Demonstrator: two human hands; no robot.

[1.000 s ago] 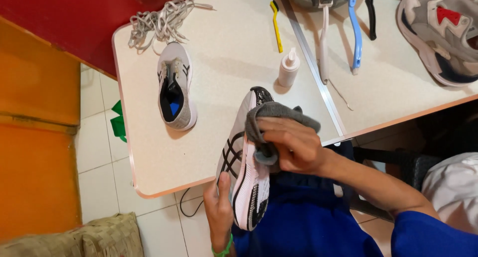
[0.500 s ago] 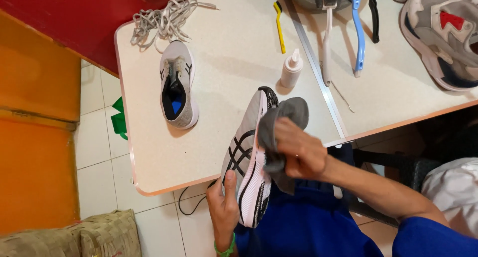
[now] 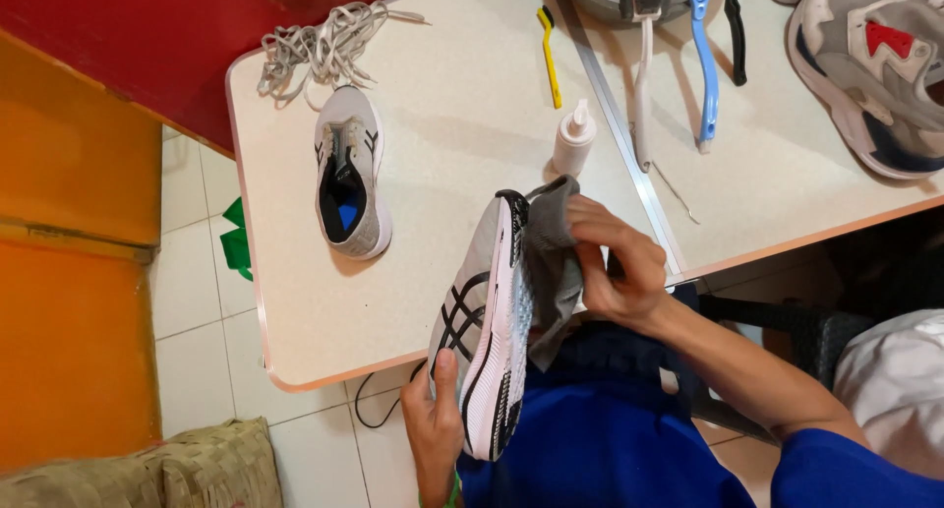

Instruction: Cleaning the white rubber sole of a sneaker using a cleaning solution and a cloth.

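My left hand grips the heel end of a grey and white running shoe with black stripes, held on its side over the table's near edge. My right hand is closed on a grey cloth pressed against the shoe's sole side near the toe. The matching shoe lies unlaced on the white table, opening up. A pile of grey laces sits beyond it.
A small white squeeze bottle stands near the shoe's toe. A yellow brush, a white brush, a blue brush and a black tool lie farther back. A bulky grey sneaker lies at right. Tiled floor and a woven cushion are at left.
My right hand has slid the cloth from the shoe's middle toward the toe and onto its sole side. The shoe has turned more onto its edge. My left hand stays at the heel.
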